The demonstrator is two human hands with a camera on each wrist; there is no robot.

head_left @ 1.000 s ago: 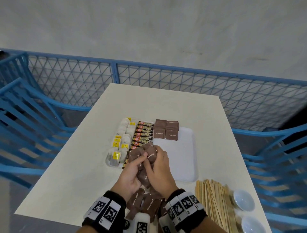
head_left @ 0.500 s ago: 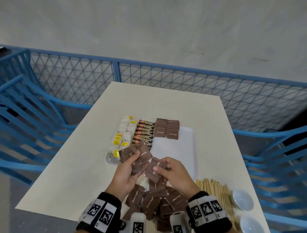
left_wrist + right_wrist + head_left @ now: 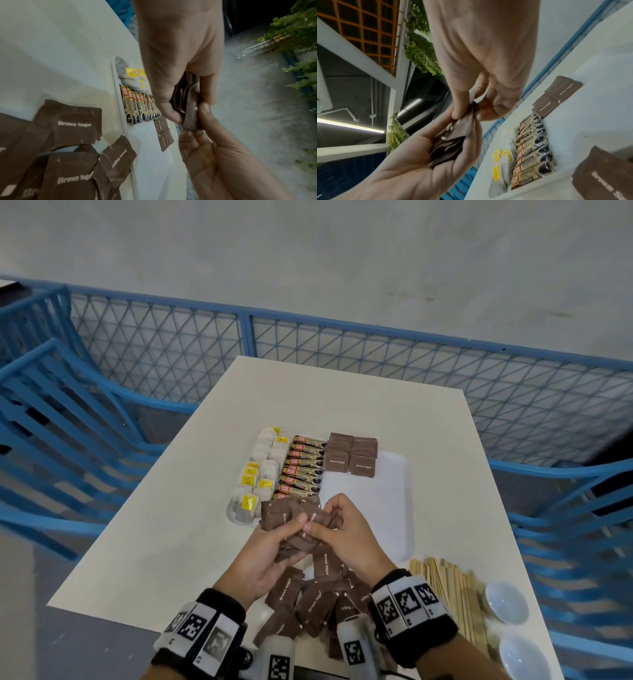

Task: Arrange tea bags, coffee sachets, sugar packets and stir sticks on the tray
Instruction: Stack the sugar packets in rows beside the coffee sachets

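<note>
A: While both hands meet above the near edge of the tray (image 3: 404,546), head view shows the left hand (image 3: 263,553) cupping a fanned stack of brown sugar packets (image 3: 291,517), thumb on top. Right hand (image 3: 346,537) pinches one packet at the stack's edge. Looks like squaring the stack so it goes down as one block.

B: Tray status?

A: Tea bags (image 3: 260,470) in the left columns, coffee sachets (image 3: 303,465) in a row beside them, one block of placed sugar packets (image 3: 352,453) at the far end. Middle and right of the tray are bare. Loose sugar packets (image 3: 308,597) lie on the table (image 3: 137,542) under the wrists; stir sticks (image 3: 452,590) sit off-tray to the right, next to two white dishes (image 3: 505,601).

B: Left wrist view?

A: Left hand's fingers and thumb clamp the stack edge-on; right hand's fingertips (image 3: 205,108) touch its lower corner. Stack is held in the air, well above the tray, not touching it.

B: Right wrist?

A: Right thumb and forefinger pinch the top packet; the rest sit in the left palm (image 3: 423,162). Sachets and tea bags show below, to the right. My read: sugar is partly done, sticks not started.
</note>
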